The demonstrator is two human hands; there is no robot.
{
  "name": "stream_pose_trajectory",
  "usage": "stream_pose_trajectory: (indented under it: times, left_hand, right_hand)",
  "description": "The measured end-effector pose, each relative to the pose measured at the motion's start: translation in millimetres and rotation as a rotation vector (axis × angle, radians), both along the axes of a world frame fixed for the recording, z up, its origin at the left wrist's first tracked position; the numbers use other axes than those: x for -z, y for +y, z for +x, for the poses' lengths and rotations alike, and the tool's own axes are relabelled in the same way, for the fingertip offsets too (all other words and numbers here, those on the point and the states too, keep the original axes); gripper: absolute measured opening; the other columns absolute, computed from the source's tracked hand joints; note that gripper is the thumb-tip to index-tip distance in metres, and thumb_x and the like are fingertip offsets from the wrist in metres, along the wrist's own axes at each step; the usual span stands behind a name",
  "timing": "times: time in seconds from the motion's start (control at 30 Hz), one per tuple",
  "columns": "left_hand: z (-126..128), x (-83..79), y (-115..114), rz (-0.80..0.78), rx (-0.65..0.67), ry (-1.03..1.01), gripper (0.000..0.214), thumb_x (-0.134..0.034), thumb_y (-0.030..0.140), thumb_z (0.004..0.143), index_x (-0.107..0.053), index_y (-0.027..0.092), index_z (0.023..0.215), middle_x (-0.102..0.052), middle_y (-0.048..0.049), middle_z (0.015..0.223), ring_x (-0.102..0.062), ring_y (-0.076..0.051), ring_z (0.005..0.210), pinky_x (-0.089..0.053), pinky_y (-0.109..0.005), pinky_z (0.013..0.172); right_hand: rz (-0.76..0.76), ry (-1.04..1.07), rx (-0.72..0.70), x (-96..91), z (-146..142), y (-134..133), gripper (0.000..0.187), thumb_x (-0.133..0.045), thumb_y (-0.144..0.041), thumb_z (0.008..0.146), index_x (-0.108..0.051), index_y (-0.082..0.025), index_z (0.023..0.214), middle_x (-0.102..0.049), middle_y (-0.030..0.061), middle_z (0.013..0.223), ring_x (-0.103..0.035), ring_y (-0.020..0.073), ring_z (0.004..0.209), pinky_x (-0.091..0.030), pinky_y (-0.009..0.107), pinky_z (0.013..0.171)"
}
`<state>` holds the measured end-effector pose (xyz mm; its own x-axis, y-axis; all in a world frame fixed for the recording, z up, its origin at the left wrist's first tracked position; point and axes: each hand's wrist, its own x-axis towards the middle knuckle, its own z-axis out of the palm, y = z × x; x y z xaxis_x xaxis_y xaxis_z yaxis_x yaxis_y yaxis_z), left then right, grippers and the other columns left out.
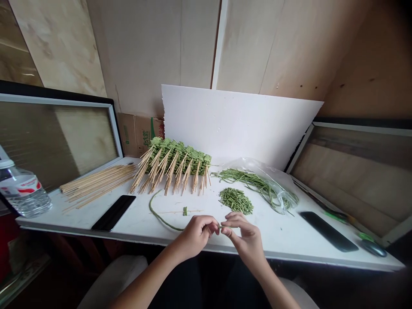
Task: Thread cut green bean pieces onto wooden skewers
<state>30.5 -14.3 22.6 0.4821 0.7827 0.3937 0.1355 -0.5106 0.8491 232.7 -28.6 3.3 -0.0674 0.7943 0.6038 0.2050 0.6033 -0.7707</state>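
Note:
My left hand (198, 234) and my right hand (242, 234) meet over the near edge of the white table (283, 240), both pinched on one long green bean (159, 214) that curves away to the left. A small cut bean piece (185, 210) lies on a bare skewer (175, 211) just beyond my hands. A heap of cut bean pieces (236, 200) sits ahead of my right hand. Finished bean skewers (174, 165) are stacked at the back.
Loose bamboo skewers (96, 183) lie at the left, whole beans in a clear plastic bag (260, 182) at the right. A black phone (113, 212), a water bottle (22, 191), a dark flat object (328, 231) and a white board (238, 124) surround the work area.

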Motion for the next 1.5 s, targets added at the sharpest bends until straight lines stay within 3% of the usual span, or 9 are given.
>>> stream_pose_trajectory:
  times: [0.13, 0.23, 0.4, 0.7, 0.9, 1.1, 1.2, 1.3, 1.5]
  left_hand:
    - [-2.4, -6.0, -3.9, 0.057, -0.017, 0.078, 0.024, -0.053, 0.031, 0.104, -0.071, 0.018, 0.095, -0.071, -0.0043, 0.086, -0.062, -0.016, 0.078, -0.044, -0.025, 0.072]
    - [1.3, -4.4, -6.9, 0.047, 0.012, 0.055, 0.022, -0.056, 0.025, 0.102, -0.071, 0.017, 0.088, -0.069, -0.0035, 0.082, -0.061, -0.016, 0.076, -0.045, -0.025, 0.072]
    - [7.7, 2.6, -7.9, 0.014, 0.052, -0.063, 0.026, -0.056, 0.014, 0.096, -0.067, 0.016, 0.073, -0.065, -0.0028, 0.073, -0.059, -0.015, 0.07, -0.047, -0.026, 0.07]
    - [14.0, 11.9, -5.9, -0.156, 0.099, -0.213, 0.038, -0.054, 0.035, 0.103, -0.06, 0.015, 0.071, -0.053, 0.0006, 0.065, -0.047, -0.012, 0.063, -0.041, -0.024, 0.063]
    - [5.9, 3.3, -2.9, -0.016, -0.006, -0.07, 0.033, -0.046, 0.034, 0.108, -0.075, 0.019, 0.109, -0.062, -0.0058, 0.095, -0.058, -0.017, 0.085, -0.048, -0.029, 0.083]
    - [4.9, 16.1, 7.8, 0.065, -0.084, 0.004, 0.027, -0.053, 0.018, 0.102, -0.074, 0.021, 0.12, -0.061, -0.0077, 0.107, -0.063, -0.018, 0.096, -0.053, -0.032, 0.091]
    - [8.0, 25.9, 11.8, 0.147, -0.149, -0.023, 0.029, -0.062, 0.009, 0.095, -0.069, 0.02, 0.121, -0.066, -0.0053, 0.099, -0.065, -0.019, 0.093, -0.054, -0.035, 0.091]
    - [9.8, 29.9, 12.4, 0.179, -0.164, -0.057, 0.031, -0.064, 0.008, 0.093, -0.067, 0.02, 0.121, -0.068, -0.005, 0.098, -0.067, -0.019, 0.091, -0.056, -0.035, 0.088]
    - [7.2, 24.3, 11.5, 0.164, -0.176, -0.02, 0.031, -0.068, 0.007, 0.09, -0.068, 0.019, 0.118, -0.07, -0.0043, 0.097, -0.069, -0.019, 0.091, -0.057, -0.033, 0.086]
  right_hand:
    - [0.261, -0.253, 0.138, -21.6, 4.9, -5.9, 0.007, -0.08, -0.025, 0.088, -0.079, -0.029, 0.092, -0.071, 0.004, 0.08, -0.059, 0.0269, 0.09, -0.049, 0.043, 0.083]
    - [0.285, -0.302, 0.124, -25.6, 1.0, -12.6, 0.008, -0.071, -0.022, 0.094, -0.075, -0.028, 0.089, -0.068, 0.0045, 0.079, -0.056, 0.0265, 0.089, -0.048, 0.044, 0.082]
    - [0.107, -0.103, 0.039, -9.4, -8.9, -14.0, 0.021, -0.068, -0.037, 0.097, -0.068, -0.025, 0.079, -0.062, 0.0041, 0.077, -0.053, 0.0257, 0.087, -0.045, 0.043, 0.085]
    - [-0.239, 0.282, -0.05, 6.3, -15.2, -10.2, 0.023, -0.075, -0.044, 0.09, -0.07, -0.024, 0.08, -0.063, 0.0046, 0.089, -0.06, 0.0253, 0.094, -0.051, 0.038, 0.081]
    - [0.024, -0.256, 0.309, 21.1, 22.2, 20.1, 0.024, -0.069, -0.046, 0.095, -0.083, -0.027, 0.101, -0.072, 0.0087, 0.086, -0.059, 0.03, 0.094, -0.048, 0.048, 0.086]
    - [0.137, -0.593, 0.476, 49.0, 46.9, 39.7, 0.025, -0.068, -0.046, 0.094, -0.083, -0.028, 0.085, -0.075, 0.0109, 0.086, -0.058, 0.0363, 0.103, -0.049, 0.051, 0.082]
    - [0.145, -0.53, 0.395, 31.8, 37.8, 28.4, 0.025, -0.069, -0.047, 0.095, -0.082, -0.028, 0.104, -0.075, 0.011, 0.1, -0.057, 0.0353, 0.108, -0.049, 0.054, 0.09]
    - [0.023, -0.414, 0.093, 5.5, 22.0, 12.1, 0.035, -0.064, -0.048, 0.099, -0.073, -0.027, 0.126, -0.075, 0.009, 0.1, -0.062, 0.0277, 0.097, -0.053, 0.043, 0.083]
    - [0.07, -0.346, 0.089, -7.9, 10.7, 1.8, 0.013, -0.069, -0.038, 0.098, -0.077, -0.027, 0.096, -0.074, 0.0044, 0.086, -0.061, 0.0235, 0.084, -0.05, 0.04, 0.079]
